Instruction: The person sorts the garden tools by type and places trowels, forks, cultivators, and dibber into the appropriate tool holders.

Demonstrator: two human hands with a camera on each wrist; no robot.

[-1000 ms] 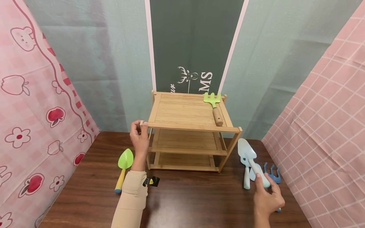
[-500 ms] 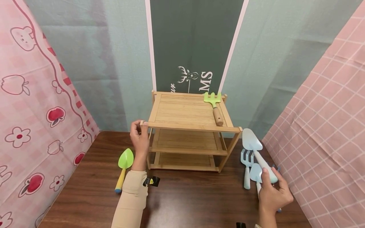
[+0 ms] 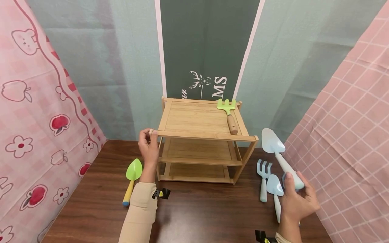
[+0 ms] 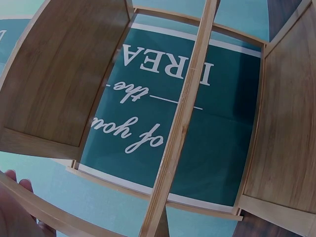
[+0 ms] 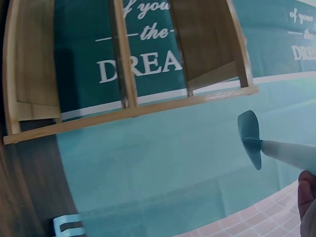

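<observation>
My left hand (image 3: 149,146) grips the front left corner of a three-tier bamboo shelf (image 3: 194,135), thumb at the front of the top rail. Out to the right, my right hand (image 3: 299,199) pinches the handle of a light blue trowel (image 3: 273,143), whose blade points up and away above the table. In the right wrist view the trowel (image 5: 286,152) appears side-on, apart from the shelf. A green hand rake (image 3: 230,118) with a wooden handle lies on the right of the top tier. Below the raised trowel lie a light blue hand fork (image 3: 263,179) and a smaller light blue trowel (image 3: 275,192).
A green trowel (image 3: 132,179) with a yellow handle lies on the brown table (image 3: 206,216) left of the shelf. Another blue tool is mostly hidden behind my right hand. Fabric curtains (image 3: 340,118) stand at both sides and behind the shelf.
My right hand has lifted the light blue trowel off the tools below and moved it right, uncovering the hand fork and smaller trowel. My left hand stays on the shelf corner.
</observation>
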